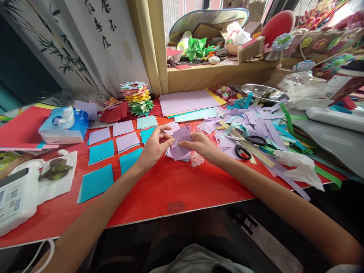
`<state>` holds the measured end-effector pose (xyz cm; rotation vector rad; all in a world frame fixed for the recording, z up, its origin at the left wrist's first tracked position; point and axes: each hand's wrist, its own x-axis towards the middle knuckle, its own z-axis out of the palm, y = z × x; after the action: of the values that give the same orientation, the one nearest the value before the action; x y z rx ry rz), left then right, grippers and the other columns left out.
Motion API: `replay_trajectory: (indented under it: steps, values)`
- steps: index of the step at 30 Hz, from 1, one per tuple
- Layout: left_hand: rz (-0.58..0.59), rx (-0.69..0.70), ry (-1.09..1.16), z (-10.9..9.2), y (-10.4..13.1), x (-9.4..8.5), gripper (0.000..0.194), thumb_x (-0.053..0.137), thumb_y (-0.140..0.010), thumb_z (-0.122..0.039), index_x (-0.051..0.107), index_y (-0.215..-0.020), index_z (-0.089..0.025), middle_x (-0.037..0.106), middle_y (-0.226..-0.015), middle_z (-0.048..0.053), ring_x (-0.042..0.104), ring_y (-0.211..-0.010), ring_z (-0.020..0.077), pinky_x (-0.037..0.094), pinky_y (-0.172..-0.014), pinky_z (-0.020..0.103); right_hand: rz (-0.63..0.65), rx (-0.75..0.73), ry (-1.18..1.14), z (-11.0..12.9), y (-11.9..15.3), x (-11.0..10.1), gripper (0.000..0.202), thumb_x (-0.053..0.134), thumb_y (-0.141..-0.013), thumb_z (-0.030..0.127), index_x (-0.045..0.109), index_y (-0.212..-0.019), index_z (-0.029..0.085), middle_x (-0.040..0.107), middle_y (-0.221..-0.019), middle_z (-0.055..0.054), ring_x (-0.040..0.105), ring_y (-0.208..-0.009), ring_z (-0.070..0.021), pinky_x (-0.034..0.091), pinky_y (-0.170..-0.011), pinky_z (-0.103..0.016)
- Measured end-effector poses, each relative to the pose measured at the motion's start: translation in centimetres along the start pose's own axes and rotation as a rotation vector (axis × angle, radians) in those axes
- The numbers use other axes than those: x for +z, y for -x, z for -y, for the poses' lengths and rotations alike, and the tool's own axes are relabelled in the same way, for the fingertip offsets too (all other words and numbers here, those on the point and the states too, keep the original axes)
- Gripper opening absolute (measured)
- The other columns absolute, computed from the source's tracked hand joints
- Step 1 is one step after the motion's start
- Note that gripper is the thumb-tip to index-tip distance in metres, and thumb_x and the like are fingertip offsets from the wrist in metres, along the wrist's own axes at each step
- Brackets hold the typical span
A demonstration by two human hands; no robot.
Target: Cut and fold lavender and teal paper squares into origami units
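Between my two hands is a piece of purple paper, held up over the red table. My right hand pinches its right side between thumb and fingers. My left hand is at the paper's left edge, thumb and forefinger close together; whether they grip the paper is hard to make out. Other purple sheets lie beneath it. To the left of my left hand are several small stacks of square paper, some blue, some purple.
Black-handled scissors rest among purple and green paper strips on the right. Large purple sheets lie at the back, beside a colourful folded-paper tower. A tissue pack and a white box stand left.
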<state>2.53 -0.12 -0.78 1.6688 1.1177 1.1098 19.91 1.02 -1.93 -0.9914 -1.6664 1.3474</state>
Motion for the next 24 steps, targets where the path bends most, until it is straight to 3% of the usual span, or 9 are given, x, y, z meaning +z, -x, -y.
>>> replay_trajectory:
  steps: [15,21,24]
  values:
    - [0.04,-0.035,-0.041,0.01,-0.03,0.06,0.035,0.059,-0.075,-0.028,0.049,-0.107,-0.02,0.054,-0.076,-0.002,0.053,-0.075,0.0131,0.04,-0.074,0.027,-0.118,0.026,-0.137,0.27,-0.29,-0.52,0.023,0.064,-0.07,0.032,0.066,-0.081,0.012,0.065,-0.073,-0.005,0.059,-0.067,-0.0142,0.046,-0.065,-0.026]
    - [0.006,-0.052,-0.046,0.0,-0.03,-0.09,0.018,0.057,-0.075,-0.034,0.062,-0.081,-0.017,0.059,-0.077,0.0,0.052,-0.073,0.0138,0.04,-0.07,0.026,0.002,0.071,-0.046,0.13,-0.11,-0.09,0.022,0.062,-0.071,0.03,0.065,-0.079,0.01,0.066,-0.076,-0.006,0.058,-0.067,-0.0135,0.045,-0.062,-0.024]
    - [-0.025,-0.084,-0.014,-0.29,-0.01,-0.16,0.018,0.061,-0.073,-0.035,0.062,-0.073,-0.017,0.058,-0.07,-0.001,0.051,-0.067,0.0131,0.041,-0.067,0.026,-0.033,-0.049,0.033,0.15,0.11,0.09,0.027,0.055,-0.078,0.032,0.065,-0.092,0.011,0.066,-0.082,-0.005,0.058,-0.072,-0.0143,0.044,-0.064,-0.025]
